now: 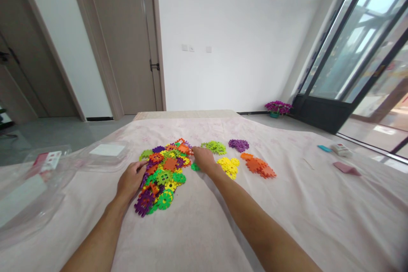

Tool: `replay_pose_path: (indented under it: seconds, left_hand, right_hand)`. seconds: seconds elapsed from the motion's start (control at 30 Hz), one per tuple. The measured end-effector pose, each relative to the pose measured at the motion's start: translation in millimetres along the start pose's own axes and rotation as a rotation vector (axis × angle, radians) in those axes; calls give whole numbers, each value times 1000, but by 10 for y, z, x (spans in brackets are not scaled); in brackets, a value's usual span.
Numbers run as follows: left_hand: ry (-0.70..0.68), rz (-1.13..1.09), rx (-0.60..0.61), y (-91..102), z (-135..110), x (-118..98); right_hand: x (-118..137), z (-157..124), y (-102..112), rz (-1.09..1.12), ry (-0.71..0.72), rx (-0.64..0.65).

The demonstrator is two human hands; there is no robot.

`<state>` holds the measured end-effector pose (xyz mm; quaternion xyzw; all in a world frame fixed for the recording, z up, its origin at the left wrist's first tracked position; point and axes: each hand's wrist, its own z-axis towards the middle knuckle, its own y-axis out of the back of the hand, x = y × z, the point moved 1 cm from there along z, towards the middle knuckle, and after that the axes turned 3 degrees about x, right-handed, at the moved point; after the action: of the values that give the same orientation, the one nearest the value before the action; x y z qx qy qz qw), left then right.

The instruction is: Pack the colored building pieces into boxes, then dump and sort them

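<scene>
A mixed heap of flat plastic interlocking pieces (170, 164), toothed squares and notched discs in several colours, lies on the cloth. My left hand (129, 180) rests at the heap's left edge, thumb and forefinger apart, fingertips touching purple pieces. At the heap's right edge is my right hand (204, 159), its fingers curled together and their tips mostly hidden; a red toothed edge shows beside them. Below that hand lies a green disc (195, 167). Single-colour piles sit to the right: light green pieces (214, 147), yellow pieces (228, 166), purple pieces (239, 145) and orange pieces (259, 166).
Clear plastic packages (103, 155) lie on the left of the cloth-covered surface (197, 229). Toward the right edge are a blue item (324, 148), a small whitish box (341, 150) and a pink cloth (347, 168). A flowerpot (278, 109) stands on the floor beyond.
</scene>
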<state>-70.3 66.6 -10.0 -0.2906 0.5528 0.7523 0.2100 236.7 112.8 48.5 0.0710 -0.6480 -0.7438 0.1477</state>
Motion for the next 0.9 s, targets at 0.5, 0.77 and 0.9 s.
replay_pose_path:
  seconds: [0.5, 0.77, 0.9]
  left_hand:
    - [-20, 56, 2, -34, 53, 112]
    - [-31, 49, -3, -44, 56, 126]
    - [-38, 57, -8, -41, 57, 119]
  right_hand:
    - [-1200, -597, 377, 400, -716, -395]
    - [-1518, -876, 485, 194, -948, -481]
    - [-1198, -646, 355, 281, -642, -520]
